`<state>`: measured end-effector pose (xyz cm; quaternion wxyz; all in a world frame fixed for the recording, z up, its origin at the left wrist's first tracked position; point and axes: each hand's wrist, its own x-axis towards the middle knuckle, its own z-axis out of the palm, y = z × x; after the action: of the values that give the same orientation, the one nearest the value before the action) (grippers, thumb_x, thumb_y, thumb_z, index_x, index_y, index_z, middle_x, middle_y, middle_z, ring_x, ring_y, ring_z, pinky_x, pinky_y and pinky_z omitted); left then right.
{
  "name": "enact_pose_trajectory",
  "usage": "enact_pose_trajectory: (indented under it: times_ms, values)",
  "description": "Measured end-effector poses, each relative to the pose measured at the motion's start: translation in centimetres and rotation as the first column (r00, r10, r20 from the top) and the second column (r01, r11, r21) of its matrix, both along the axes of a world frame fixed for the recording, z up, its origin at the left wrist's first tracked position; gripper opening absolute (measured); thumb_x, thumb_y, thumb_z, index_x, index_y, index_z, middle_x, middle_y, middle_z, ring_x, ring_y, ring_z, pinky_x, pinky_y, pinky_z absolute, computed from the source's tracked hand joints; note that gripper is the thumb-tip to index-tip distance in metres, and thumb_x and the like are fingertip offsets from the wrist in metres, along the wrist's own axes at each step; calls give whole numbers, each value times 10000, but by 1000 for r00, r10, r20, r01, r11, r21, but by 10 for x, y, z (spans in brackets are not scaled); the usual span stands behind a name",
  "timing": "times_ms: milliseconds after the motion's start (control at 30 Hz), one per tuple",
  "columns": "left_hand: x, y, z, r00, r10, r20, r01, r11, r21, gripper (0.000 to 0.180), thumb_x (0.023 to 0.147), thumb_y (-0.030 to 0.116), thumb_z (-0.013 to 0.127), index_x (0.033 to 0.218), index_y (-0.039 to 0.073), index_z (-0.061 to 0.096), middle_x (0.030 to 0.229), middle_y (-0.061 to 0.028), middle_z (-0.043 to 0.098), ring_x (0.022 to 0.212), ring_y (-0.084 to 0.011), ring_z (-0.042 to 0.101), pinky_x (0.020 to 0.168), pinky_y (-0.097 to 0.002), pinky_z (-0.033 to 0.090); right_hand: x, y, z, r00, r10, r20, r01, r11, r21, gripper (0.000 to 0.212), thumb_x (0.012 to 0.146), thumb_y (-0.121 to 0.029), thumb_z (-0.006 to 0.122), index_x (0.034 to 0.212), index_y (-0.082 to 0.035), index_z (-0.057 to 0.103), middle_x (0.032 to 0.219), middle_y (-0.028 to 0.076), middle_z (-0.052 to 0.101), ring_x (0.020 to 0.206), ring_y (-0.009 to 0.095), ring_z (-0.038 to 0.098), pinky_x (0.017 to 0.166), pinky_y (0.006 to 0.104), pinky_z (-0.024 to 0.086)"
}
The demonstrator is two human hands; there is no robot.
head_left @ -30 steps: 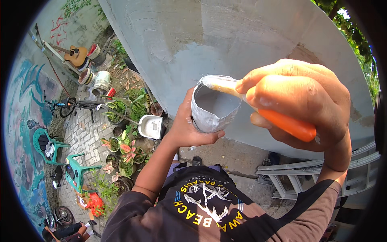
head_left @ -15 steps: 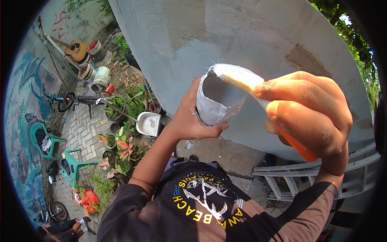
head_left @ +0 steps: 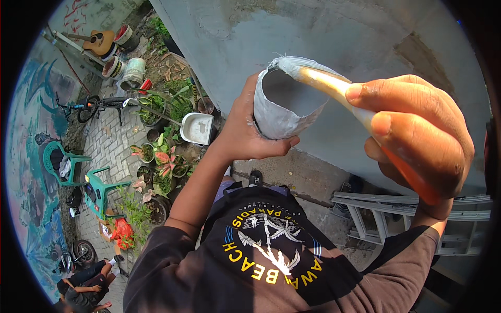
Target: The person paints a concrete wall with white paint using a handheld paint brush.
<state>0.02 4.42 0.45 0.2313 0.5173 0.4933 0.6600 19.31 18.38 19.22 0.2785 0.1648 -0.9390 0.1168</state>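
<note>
The thing to watch from here is how the brush meets the cup. The slim brush with a pale wood-coloured neck and orange handle (head_left: 326,83) slants up and leftward from the right hand (head_left: 425,125), its whitened head laid against the far rim of the round, open-topped cup caked in white and grey (head_left: 287,122). The right hand pinches the brush between thumb and fingertips, near the neck. The left hand (head_left: 244,128) wraps the cup from its left side, thumb crossing low in front, so that hand is the nearer one; the right reaches the cup only through the brush. The cup is held in the air, left of the right hand, its axis roughly upright, mouth up.

Beyond both hands rises a grey, patchily plastered wall (head_left: 365,52). Below the right hand lies a silver metal ladder (head_left: 376,208). To the left of the left hand are a long-handled white plastic dustpan (head_left: 197,128) and leafy potted plants (head_left: 166,161); farther left, green plastic seats (head_left: 102,193) and a tan wooden guitar (head_left: 100,43). Another person (head_left: 86,292) shows well below and left.
</note>
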Motion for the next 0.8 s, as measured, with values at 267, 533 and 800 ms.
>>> enact_pose_trajectory:
  times_ms: [267, 533, 800]
  values:
    - [-8, -9, 4, 991, 98, -94, -105, 992, -73, 1008, 639, 215, 888, 1496, 5, 402, 1350, -140, 588, 1261, -235, 572, 1088, -380, 446, 11, 14, 25, 999, -35, 33, 37, 996, -77, 249, 1027, -225, 686, 1201, -85, 576, 1076, 241, 727, 968, 346, 754, 879, 466, 621]
    - [-18, -13, 13, 988, 147, -58, -148, 989, -22, 1012, 654, 218, 881, 1512, 9, 385, 1347, -137, 582, 1263, -245, 566, 1091, -389, 444, -10, 23, 33, 992, 56, -115, -73, 986, -148, 296, 1031, -262, 687, 1231, -74, 579, 1057, 236, 727, 972, 347, 749, 741, 430, 659]
    - [-26, -18, 21, 989, 140, -44, -139, 990, 13, 1006, 663, 229, 883, 1513, 18, 388, 1353, -136, 582, 1267, -245, 566, 1087, -395, 446, -28, 21, 33, 977, 106, -183, -141, 972, -188, 295, 1041, -246, 671, 1233, -50, 563, 1076, 233, 713, 997, 335, 737, 732, 417, 660]
